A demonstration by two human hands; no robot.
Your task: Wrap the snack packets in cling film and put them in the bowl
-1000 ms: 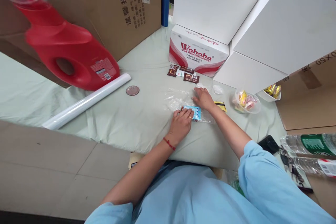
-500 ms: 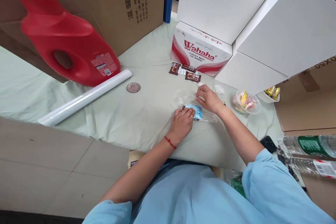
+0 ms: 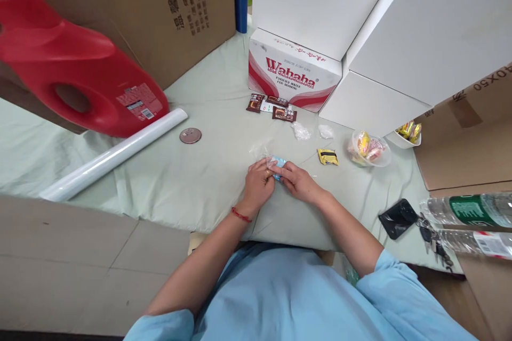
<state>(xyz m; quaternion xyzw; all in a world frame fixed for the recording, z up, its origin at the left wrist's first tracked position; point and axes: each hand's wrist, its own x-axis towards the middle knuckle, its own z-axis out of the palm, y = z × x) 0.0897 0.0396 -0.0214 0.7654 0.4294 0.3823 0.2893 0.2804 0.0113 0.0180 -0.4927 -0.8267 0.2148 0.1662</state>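
A small blue packet (image 3: 279,162) lies between my two hands near the middle of the table, partly covered by my fingers. Clear plastic film (image 3: 260,149) spreads out behind it. My left hand (image 3: 259,181), with a red cord bracelet at the wrist, has its fingers closed on the packet's left side. From the right, my right hand (image 3: 298,180) grips the packet, its fingertips nearly meeting the left ones. To the right lies a yellow wrapped snack (image 3: 328,157). Crumpled clear plastic (image 3: 301,131) sits behind my right hand.
Brown cocoa packets (image 3: 284,113) lie before the Wahaba-style red-and-white box (image 3: 296,72). A plastic bowl of sweets (image 3: 372,150) stands right, a black phone (image 3: 398,218) nearer. At left are a round disc (image 3: 190,135), a white film roll (image 3: 116,154) and a red detergent jug (image 3: 100,80).
My right hand has come down and left from the crumpled plastic to the blue packet. Both hands now close on the packet, and the yellow snack is uncovered. The view has shifted slightly.
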